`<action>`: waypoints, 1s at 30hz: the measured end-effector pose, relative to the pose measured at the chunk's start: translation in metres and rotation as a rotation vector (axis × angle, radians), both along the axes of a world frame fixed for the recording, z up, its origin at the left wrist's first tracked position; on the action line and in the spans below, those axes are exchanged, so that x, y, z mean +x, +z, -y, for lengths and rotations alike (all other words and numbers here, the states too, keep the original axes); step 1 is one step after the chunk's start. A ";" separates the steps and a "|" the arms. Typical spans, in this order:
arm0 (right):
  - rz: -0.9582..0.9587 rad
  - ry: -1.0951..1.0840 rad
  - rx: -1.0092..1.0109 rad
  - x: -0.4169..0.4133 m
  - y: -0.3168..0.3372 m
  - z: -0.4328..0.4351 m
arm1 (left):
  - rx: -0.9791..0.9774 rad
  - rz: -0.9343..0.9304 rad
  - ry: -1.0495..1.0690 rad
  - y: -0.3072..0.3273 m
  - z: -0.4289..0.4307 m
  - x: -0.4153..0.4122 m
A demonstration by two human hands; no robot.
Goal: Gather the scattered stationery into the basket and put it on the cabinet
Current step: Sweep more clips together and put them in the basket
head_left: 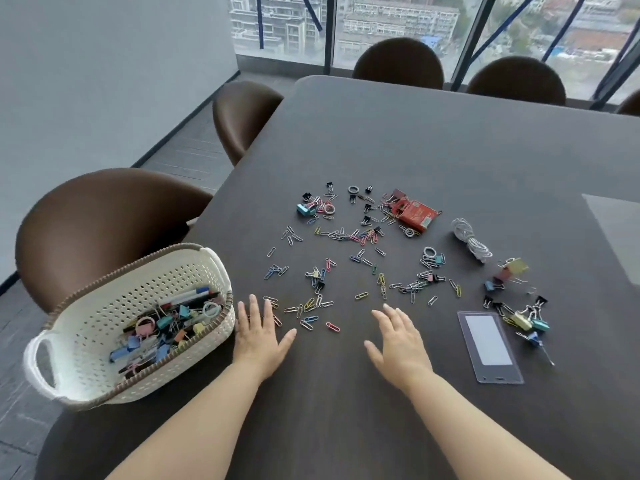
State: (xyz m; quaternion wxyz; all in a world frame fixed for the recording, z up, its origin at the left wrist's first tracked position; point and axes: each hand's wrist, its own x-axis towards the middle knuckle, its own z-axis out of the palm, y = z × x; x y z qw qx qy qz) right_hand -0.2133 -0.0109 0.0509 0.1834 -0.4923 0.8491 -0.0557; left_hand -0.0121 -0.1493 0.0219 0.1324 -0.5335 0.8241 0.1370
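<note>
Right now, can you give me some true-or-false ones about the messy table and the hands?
1. The basket already has pens and clips inside. True.
2. The left hand is holding a red paper clip. False: it is open and flat, with nothing in it.
3. The coiled white cable lies on the table, not in the basket. True.
4. The clear card sleeve is on the left of the basket. False: it lies right of the right hand.
5. The red box sits among the scattered clips. True.
</note>
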 end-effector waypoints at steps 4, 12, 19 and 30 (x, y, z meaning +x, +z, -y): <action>-0.052 -0.063 0.132 -0.007 -0.017 -0.004 | -0.015 -0.015 -0.074 -0.007 0.002 -0.015; -0.066 -0.179 0.184 -0.029 -0.035 0.021 | -0.024 -0.043 -0.223 -0.010 0.022 -0.046; -0.074 -0.251 0.153 -0.075 -0.038 0.070 | -0.051 0.012 -0.170 -0.010 0.071 -0.087; -0.130 0.025 0.052 -0.136 -0.044 0.163 | -0.160 -0.095 -0.221 -0.022 0.142 -0.151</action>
